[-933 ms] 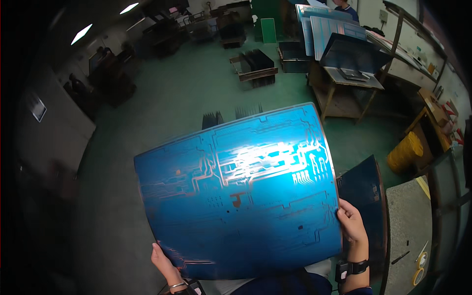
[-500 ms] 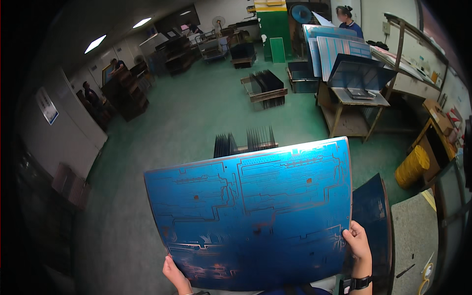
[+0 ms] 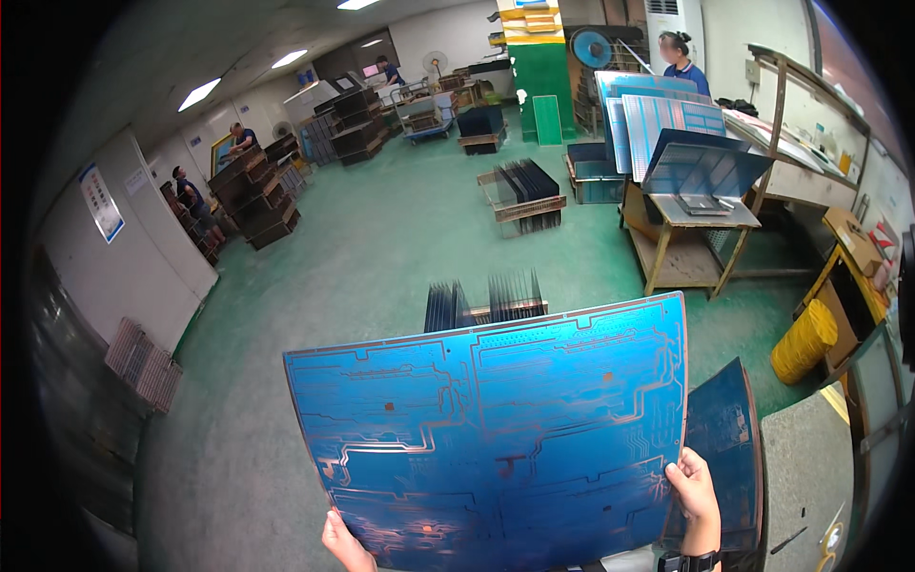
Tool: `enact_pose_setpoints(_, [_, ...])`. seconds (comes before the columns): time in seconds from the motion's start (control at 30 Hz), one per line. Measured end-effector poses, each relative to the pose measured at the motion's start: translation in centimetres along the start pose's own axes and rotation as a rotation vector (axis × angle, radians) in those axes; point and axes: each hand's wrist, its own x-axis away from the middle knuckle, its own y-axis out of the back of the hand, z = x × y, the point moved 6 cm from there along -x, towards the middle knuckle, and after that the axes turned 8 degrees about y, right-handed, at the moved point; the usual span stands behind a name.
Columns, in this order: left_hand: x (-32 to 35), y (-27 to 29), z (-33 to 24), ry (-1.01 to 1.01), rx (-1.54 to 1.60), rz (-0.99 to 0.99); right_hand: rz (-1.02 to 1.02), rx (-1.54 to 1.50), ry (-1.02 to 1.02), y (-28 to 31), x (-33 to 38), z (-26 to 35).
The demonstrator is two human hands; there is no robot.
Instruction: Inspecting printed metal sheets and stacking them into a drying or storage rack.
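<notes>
A large blue circuit board panel [image 3: 496, 429] with copper-coloured traces spans the space in front of me, its face tilted up toward me. My left hand [image 3: 345, 541] pinches its lower left edge, thumb on the front face. On the lower right edge, my right hand [image 3: 694, 488] grips the panel with the thumb in front; the fingers behind are partly hidden. A dark band sits on my right wrist. Just right of the held panel, a second blue panel [image 3: 729, 448] stands tilted, partly covered by the first.
Beyond the panel's top edge stands a rack [image 3: 519, 310] of thin upright boards, with another loaded rack [image 3: 524, 195] farther off. A table [image 3: 705, 214] carrying blue panels is at the right, near a yellow bin [image 3: 805, 341]. A grey worktop [image 3: 810, 467] holds small tools. Several people work farther back.
The surroundings and the panel's top edge sit slightly lower in view. Both hands keep their hold on the panel, and its glare has lessened.
</notes>
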Motion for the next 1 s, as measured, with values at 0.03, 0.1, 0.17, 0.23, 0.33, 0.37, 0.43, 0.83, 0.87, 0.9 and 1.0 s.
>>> enact_pose_setpoints(0.03, [0.0, -0.1, 0.1, 0.000, 0.003, 0.003, -0.007, 0.012, -0.004, 0.2, 0.0, 0.0])
enact_pose_setpoints(0.1, [-0.1, 0.0, 0.3, -0.030, 0.016, 0.011, -0.014, 0.003, 0.002, -0.3, -0.1, 0.4])
enact_pose_setpoints(0.17, [-0.2, -0.1, 0.3, -0.024, 0.032, 0.020, -0.025, -0.004, 0.008, -0.5, -0.1, 0.7])
enact_pose_setpoints(0.23, [-0.2, -0.2, 0.1, -0.018, 0.048, 0.036, -0.008, 0.008, -0.002, -0.4, -0.1, 0.5])
enact_pose_setpoints(0.33, [0.4, 0.3, -0.1, 0.142, -0.032, -0.085, 0.003, 0.029, 0.006, 0.1, -0.4, 0.0])
enact_pose_setpoints(0.37, [0.7, -0.1, -0.6, 0.143, -0.032, -0.085, 0.016, 0.039, 0.002, 0.1, -0.5, -0.2])
enact_pose_setpoints(0.43, [1.3, -0.2, -2.1, 0.084, -0.134, -0.141, 0.049, 0.043, -0.005, -0.6, -0.7, -0.2])
enact_pose_setpoints(0.83, [1.0, -2.5, -0.6, 0.050, -0.096, 0.157, -0.287, -0.100, 0.089, 5.3, -1.6, -3.9])
enact_pose_setpoints(0.87, [1.3, -2.6, -0.9, 0.050, -0.094, 0.144, -0.221, -0.078, 0.112, 5.7, -2.0, -3.8])
enact_pose_setpoints(0.9, [1.7, -3.0, -1.1, 0.066, -0.089, 0.190, -0.241, -0.076, 0.123, 6.2, -2.2, -4.0])
enact_pose_setpoints(1.0, [2.0, -4.0, -0.6, 0.062, -0.072, 0.272, -0.362, -0.044, 0.139, 5.9, -2.0, -2.2])
